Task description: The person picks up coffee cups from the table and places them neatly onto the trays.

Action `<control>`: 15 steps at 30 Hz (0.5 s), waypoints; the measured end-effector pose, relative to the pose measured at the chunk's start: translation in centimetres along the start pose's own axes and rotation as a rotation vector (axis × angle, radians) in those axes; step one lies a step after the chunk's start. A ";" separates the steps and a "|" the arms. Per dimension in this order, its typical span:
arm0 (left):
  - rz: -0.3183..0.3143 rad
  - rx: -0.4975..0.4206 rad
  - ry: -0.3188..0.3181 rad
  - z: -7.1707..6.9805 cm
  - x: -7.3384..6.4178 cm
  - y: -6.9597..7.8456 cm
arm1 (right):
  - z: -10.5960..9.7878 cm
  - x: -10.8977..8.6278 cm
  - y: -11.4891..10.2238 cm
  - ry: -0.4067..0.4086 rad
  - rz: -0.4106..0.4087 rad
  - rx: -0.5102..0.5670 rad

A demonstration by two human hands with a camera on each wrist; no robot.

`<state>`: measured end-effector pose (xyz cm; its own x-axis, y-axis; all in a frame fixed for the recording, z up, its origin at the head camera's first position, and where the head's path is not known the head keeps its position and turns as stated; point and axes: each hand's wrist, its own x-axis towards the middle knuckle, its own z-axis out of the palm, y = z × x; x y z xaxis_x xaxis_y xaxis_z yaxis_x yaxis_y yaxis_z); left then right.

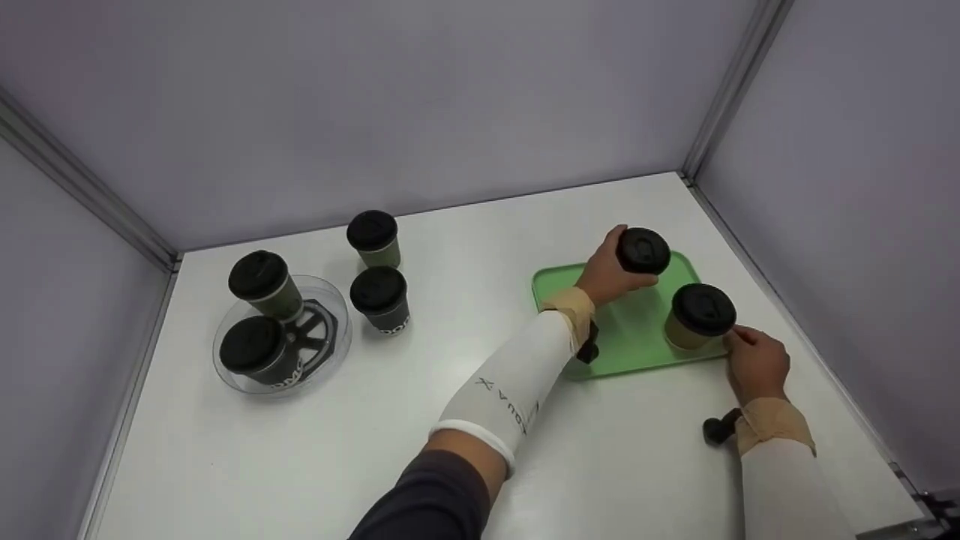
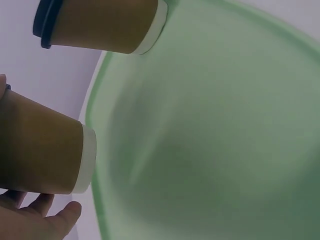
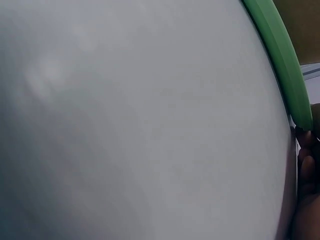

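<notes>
In the head view my left hand [image 1: 609, 271] grips a brown paper cup [image 2: 40, 145] by its side, at the far part of a green tray [image 1: 630, 341]. A black lid [image 1: 643, 250] tops this cup; whether its white base touches the tray, I cannot tell. Another brown paper cup [image 1: 684, 334] with a black lid [image 1: 703, 309] stands upright on the tray's right side. At the near right corner, my right hand [image 1: 759, 365] pinches the tray's rim. Its fingertips [image 3: 306, 137] are partly cut off in the right wrist view.
On the left, a clear round plate [image 1: 343, 330] bears a green cup [image 1: 282, 301] and a dark cup [image 1: 281, 366], both lidded. Beside it stand another green cup [image 1: 384, 255] and dark cup [image 1: 391, 318]. Walls enclose the white table [image 1: 300, 465] at the back and sides.
</notes>
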<state>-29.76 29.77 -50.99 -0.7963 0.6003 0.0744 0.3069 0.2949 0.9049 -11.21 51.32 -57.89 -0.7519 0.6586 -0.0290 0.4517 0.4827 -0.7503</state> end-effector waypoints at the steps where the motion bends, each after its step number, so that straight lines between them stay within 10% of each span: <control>1: -0.002 -0.001 -0.006 0.2 0.0 0.0 | 0.0 0.0 0.0 -0.001 -0.003 0.002; 15: -0.046 -0.057 -0.038 3.8 0.8 -0.3 | -1.6 -0.8 1.0 -0.018 0.025 -0.004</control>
<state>-28.53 33.01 -52.82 -0.7881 0.6153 0.0171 0.2392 0.2806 0.9295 -9.38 52.20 -57.62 -0.7489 0.6601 -0.0591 0.4722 0.4688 -0.7465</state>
